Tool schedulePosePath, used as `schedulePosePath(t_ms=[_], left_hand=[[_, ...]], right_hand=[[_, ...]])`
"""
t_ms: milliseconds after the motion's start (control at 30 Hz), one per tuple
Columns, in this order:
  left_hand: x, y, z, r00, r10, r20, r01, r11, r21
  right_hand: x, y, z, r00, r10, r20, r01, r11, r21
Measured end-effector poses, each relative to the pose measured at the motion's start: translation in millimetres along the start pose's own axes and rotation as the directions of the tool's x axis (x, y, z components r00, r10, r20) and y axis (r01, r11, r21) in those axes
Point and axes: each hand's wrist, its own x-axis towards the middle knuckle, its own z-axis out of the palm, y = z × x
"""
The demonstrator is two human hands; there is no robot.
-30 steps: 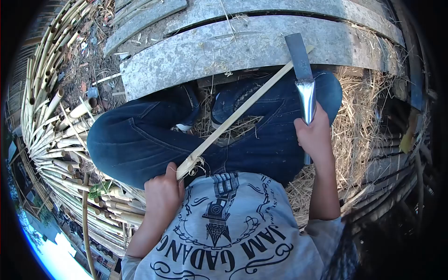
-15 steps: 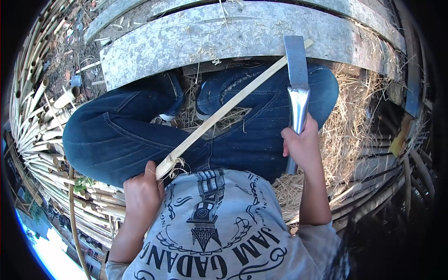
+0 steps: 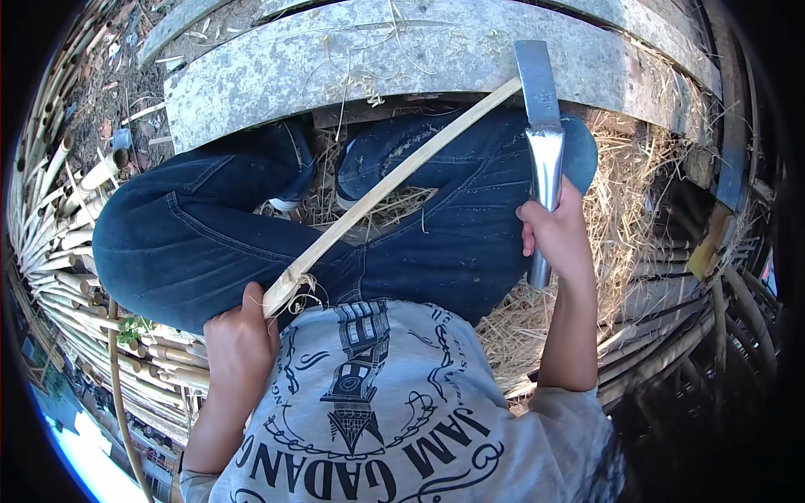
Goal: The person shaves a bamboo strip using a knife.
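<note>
My left hand (image 3: 241, 338) is closed around the near end of a long, pale bamboo strip (image 3: 390, 183), close to my shirt. Thin curled shavings (image 3: 309, 293) cling to the strip just beyond my thumb. It slants up to the right across my lap, and its far end meets the blade's left edge; whether it continues behind the blade is hidden. My right hand (image 3: 558, 230) grips the shiny tubular metal handle of a broad-bladed machete (image 3: 537, 88). The blade points away from me, over my knee and the plank's edge.
A weathered plank (image 3: 277, 80) lies in front of my crossed legs (image 3: 210, 226), scattered with shavings. Cut bamboo poles (image 3: 75, 285) are stacked on the left. Straw-like shavings (image 3: 625, 193) cover the ground at right, near more poles (image 3: 671, 335).
The machete has shifted right and slightly farther away, and its blade now covers or meets the strip's far end, which stuck out past it before. The whole view has shifted slightly.
</note>
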Motion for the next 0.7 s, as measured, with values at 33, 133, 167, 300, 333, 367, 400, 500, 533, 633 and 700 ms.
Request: schedulePosePath(t_ms=[33, 133, 167, 300, 333, 367, 400, 500, 533, 633, 700], left_hand=[[-0.6, 0.4, -0.1, 1.000, -0.004, 0.000, 0.004, 1.000, -0.002], [-1.2, -1.6, -1.9, 1.000, 0.008, 0.010, -0.008, 1.000, 0.003], [-0.5, -1.8, -3.2, 1.000, 0.008, 0.008, -0.008, 1.000, 0.004], [2.8, 2.0, -2.3, 0.999, -0.023, 0.043, 0.025, 0.999, -0.048], [1.1, 2.5, -3.2, 0.996, -0.052, 0.068, 0.057, 0.995, -0.081], [0.1, 2.5, -4.0, 0.996, -0.064, 0.068, 0.069, 0.995, -0.075], [-1.0, 2.7, -5.8, 0.994, -0.069, 0.090, 0.075, 0.995, -0.061], [2.8, 0.5, -7.3, 0.995, -0.029, 0.091, 0.033, 0.998, -0.052], [3.2, 0.6, -5.4, 0.996, -0.014, 0.083, 0.019, 0.998, -0.057], [2.8, 4.7, -4.8, 0.994, -0.061, 0.094, 0.068, 0.996, -0.064], [0.0, 2.5, -6.3, 0.992, -0.072, 0.099, 0.077, 0.996, -0.048]], right_hand=[[-3.7, -2.2, 2.8, 1.000, 0.005, 0.004, -0.005, 1.000, -0.006], [-20.6, -11.1, 18.2, 0.984, -0.016, 0.177, 0.034, 0.994, -0.103], [-17.3, -12.5, 15.2, 0.984, -0.018, 0.177, 0.037, 0.994, -0.102], [5.4, -8.1, 8.6, 1.000, -0.025, -0.018, 0.024, 0.998, -0.054], [-1.6, -10.0, 13.1, 0.999, -0.039, 0.025, 0.041, 0.996, -0.084], [-8.5, -12.7, 18.4, 0.996, -0.060, 0.070, 0.068, 0.992, -0.107], [-10.9, -8.8, 20.6, 0.995, -0.060, 0.079, 0.067, 0.993, -0.099], [-8.1, -4.5, 10.6, 0.967, -0.200, 0.157, 0.227, 0.957, -0.178], [1.3, -11.6, 5.5, 0.992, -0.084, 0.090, 0.098, 0.981, -0.167], [0.1, -16.6, 16.0, 0.994, 0.107, 0.021, -0.104, 0.986, -0.127], [-11.7, -3.2, 24.7, 0.992, -0.082, 0.097, 0.097, 0.983, -0.155]])
